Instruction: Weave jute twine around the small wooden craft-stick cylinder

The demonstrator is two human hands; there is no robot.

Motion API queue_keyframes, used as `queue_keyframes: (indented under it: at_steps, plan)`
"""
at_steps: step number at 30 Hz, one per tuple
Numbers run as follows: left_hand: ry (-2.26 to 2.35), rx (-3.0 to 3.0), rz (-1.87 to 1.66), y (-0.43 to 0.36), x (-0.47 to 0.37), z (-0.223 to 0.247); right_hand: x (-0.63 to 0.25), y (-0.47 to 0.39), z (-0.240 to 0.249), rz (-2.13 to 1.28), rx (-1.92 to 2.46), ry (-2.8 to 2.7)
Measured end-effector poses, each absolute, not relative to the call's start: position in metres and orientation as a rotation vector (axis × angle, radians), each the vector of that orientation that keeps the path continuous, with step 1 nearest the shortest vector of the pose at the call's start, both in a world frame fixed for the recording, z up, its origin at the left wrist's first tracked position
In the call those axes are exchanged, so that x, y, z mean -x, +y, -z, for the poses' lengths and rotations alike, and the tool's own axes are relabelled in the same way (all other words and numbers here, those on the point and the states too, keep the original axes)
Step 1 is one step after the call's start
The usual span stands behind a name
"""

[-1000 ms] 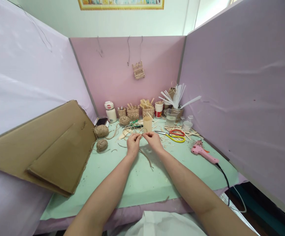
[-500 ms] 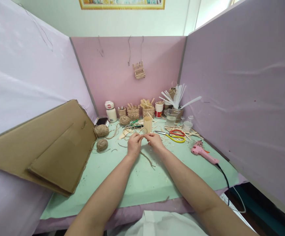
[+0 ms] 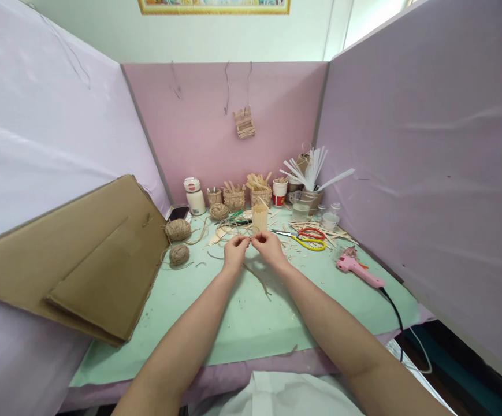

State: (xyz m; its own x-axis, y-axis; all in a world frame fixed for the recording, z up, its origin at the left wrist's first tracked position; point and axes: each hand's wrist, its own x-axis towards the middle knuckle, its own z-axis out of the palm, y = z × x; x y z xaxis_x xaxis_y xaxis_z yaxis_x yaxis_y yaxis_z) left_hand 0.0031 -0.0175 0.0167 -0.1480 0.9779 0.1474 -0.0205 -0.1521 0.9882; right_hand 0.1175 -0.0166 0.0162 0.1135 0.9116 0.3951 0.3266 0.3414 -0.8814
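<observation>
In the middle of the table my left hand (image 3: 235, 252) and my right hand (image 3: 268, 247) meet with their fingertips nearly touching. Both are closed in a pinch on a thin strand of jute twine (image 3: 257, 277), whose loose end trails on the table under my wrists. The bit between the fingers is tiny and mostly hidden. Just behind the hands stands a small upright holder of pale wooden sticks (image 3: 259, 218). Loose twine and wood scraps lie to its left. Scissors with red and yellow handles (image 3: 309, 244) rest to the right of my right hand.
Twine balls (image 3: 178, 254) sit at left beside a leaning cardboard sheet (image 3: 99, 260). A pink glue gun (image 3: 359, 270) with its cord lies at right. Along the back stand a white bottle (image 3: 195, 199), stick-filled baskets (image 3: 234, 200) and a clear water cup (image 3: 301, 209).
My hands have shifted very slightly, and the fingertips are turned a little differently while still pinching. Everything else stays in place apart from a slight camera shift.
</observation>
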Motion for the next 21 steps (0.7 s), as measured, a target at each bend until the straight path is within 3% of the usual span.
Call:
queue_keyframes:
  at_steps: [6, 13, 21]
  plan:
    - [0.87, -0.687, -1.108, -0.013, 0.002, -0.02, -0.117, -0.019, -0.019, -0.585, 1.059, -1.467]
    - [1.224, -1.465, -1.396, -0.013, -0.003, -0.011, -0.121, -0.013, -0.018, -1.232, 1.168, -1.053]
    - [1.297, -1.637, -1.313, -0.013, -0.002, -0.006, -0.122, -0.018, -0.027, -1.157, 1.221, -1.155]
